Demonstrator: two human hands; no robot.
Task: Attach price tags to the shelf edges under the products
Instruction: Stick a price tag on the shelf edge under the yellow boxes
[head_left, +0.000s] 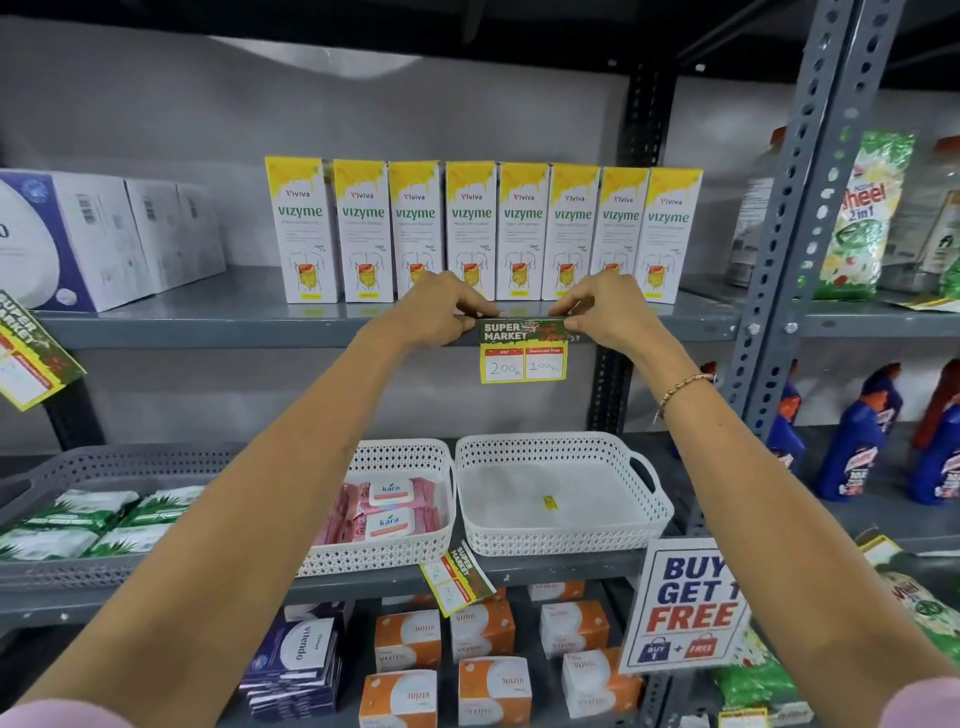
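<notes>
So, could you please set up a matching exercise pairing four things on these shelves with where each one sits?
Things:
1. Green and yellow paper price tag
2. Row of yellow and white Vizyme cartons
3. Pink Kara wipe packs
4. Blue plastic bottles

Places:
A. In the left white plastic basket
B. On the neighbouring rack, far right
C. Held on the grey metal shelf edge by the left hand and right hand
D. Standing on the shelf above the tag

Pairs: 1-C, 2-D, 3-A, 4-B

matt grey metal shelf edge (260, 332); glossy paper price tag (523, 349); white perforated plastic basket (563, 493).
</notes>
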